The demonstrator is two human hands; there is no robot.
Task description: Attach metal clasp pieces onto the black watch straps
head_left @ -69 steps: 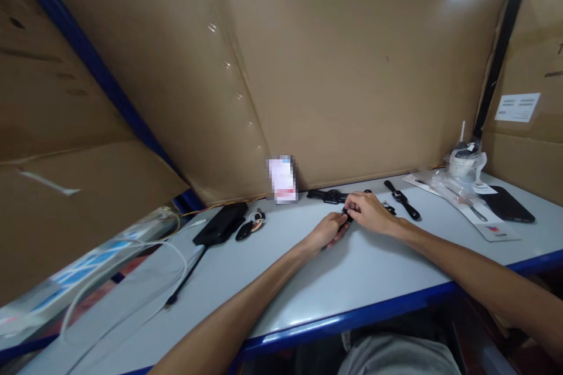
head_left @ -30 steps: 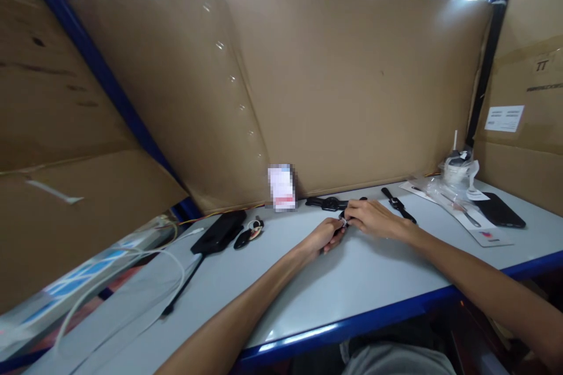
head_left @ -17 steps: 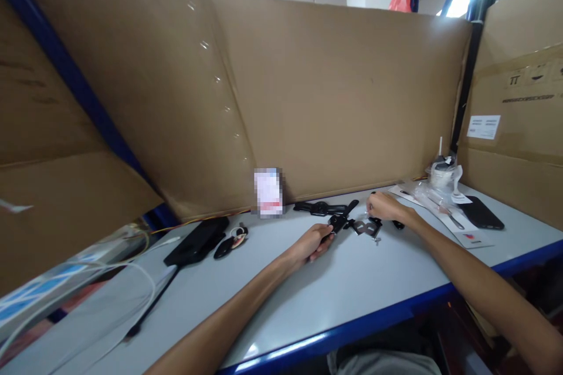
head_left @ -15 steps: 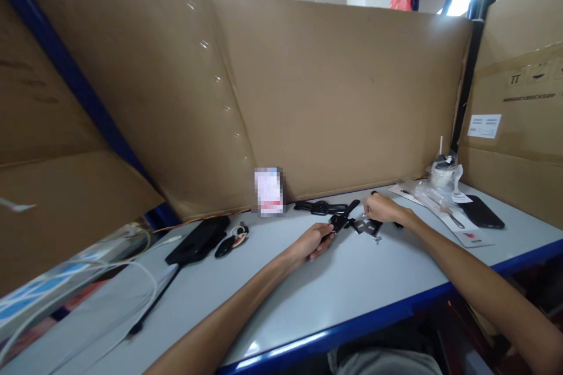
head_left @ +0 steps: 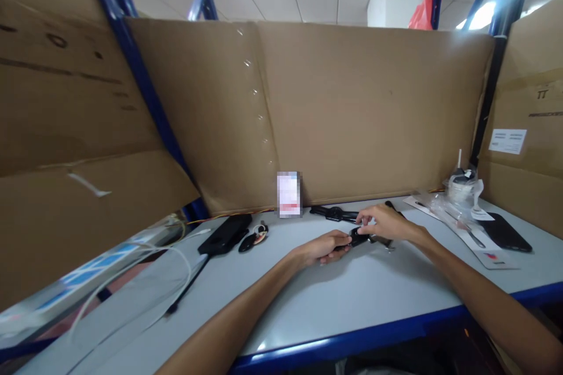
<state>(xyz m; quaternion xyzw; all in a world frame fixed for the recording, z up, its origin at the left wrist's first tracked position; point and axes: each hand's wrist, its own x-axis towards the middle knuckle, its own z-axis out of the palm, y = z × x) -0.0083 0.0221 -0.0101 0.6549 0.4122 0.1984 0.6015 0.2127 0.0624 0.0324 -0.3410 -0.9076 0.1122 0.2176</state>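
Note:
My left hand (head_left: 329, 246) is closed on a small black watch-like device (head_left: 359, 238) just above the grey table (head_left: 352, 299). Over the right side of that device is my right hand (head_left: 382, 222), its thumb and fingers curled down onto it or close to it; whether they grip it is unclear. A second black watch with its strap (head_left: 334, 212) lies behind the hands. Small metal parts (head_left: 387, 243) show beneath my right hand, partly hidden by it.
A blurred white card or screen (head_left: 289, 194) stands against the cardboard. To the left lie keys (head_left: 254, 238), a black box (head_left: 225, 234) and white cables. A black phone (head_left: 505, 232), packaging (head_left: 457, 222) and a wrapped cup (head_left: 461, 186) sit right.
My right hand has moved left from the metal parts to the black device held in my left hand. The camera view has shifted, so the scene sits further right and slightly lower.

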